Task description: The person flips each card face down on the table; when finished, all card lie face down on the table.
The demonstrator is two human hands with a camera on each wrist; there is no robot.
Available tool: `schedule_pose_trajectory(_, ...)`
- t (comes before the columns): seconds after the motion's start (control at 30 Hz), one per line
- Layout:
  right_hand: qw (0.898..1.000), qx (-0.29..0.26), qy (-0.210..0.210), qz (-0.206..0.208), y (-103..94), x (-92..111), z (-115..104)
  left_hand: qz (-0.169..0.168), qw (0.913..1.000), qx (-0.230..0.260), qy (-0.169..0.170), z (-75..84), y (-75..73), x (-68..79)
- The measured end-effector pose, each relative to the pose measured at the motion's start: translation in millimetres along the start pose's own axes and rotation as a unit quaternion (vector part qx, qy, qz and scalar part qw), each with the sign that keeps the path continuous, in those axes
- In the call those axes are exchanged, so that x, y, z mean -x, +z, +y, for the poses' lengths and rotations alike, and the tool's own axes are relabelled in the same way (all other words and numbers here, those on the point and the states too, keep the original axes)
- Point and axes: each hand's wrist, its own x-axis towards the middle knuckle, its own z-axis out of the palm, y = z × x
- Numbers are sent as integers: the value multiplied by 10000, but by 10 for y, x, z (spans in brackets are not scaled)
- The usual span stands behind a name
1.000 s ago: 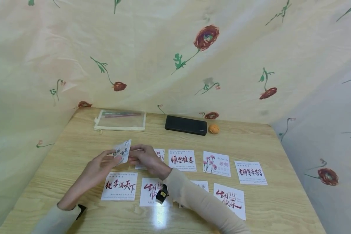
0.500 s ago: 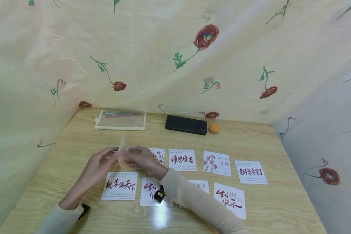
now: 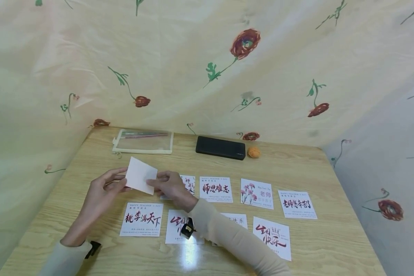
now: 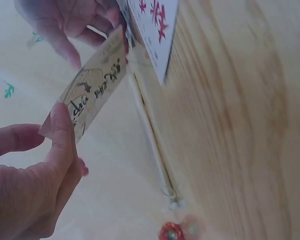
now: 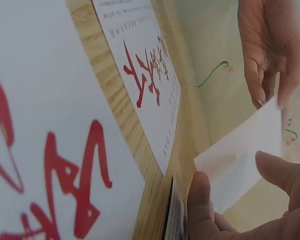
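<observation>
A small square card (image 3: 139, 172) is held up above the table, its blank white back turned to the head view. My left hand (image 3: 105, 193) pinches its left edge between thumb and fingers. At the card's right edge my right hand (image 3: 172, 188) pinches it, thumb across the white back. From the left wrist view the card's other face (image 4: 92, 85) shows dark brush-style writing. Below the hands lies a card with red characters (image 3: 141, 219), and the right hand partly covers a blossom card (image 3: 189, 183).
Several printed cards lie in two rough rows, among them a red-lettered one (image 3: 215, 188), a pink flower one (image 3: 257, 193) and a birthday one (image 3: 272, 237). Behind them are a clear zip pouch (image 3: 145, 142), a black case (image 3: 220, 147) and an orange ball (image 3: 253, 152). A flowered curtain (image 3: 179, 76) backs the table.
The card has turned over between the hands: its written face showed first, then its edge, and now its blank back. Both hands stay over nearly the same spot.
</observation>
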Motion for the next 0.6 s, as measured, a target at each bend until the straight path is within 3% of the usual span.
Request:
schedule_pose_trajectory(0.17,9997,9,-227,37,-53,-6,4,22,9971,-596,-475,-68,-95,-34)
schedule_pose_trajectory(0.6,9999,-29,3,-122,-81,-12,12,-290,9850,-1565,-665,-216,-154,-109)
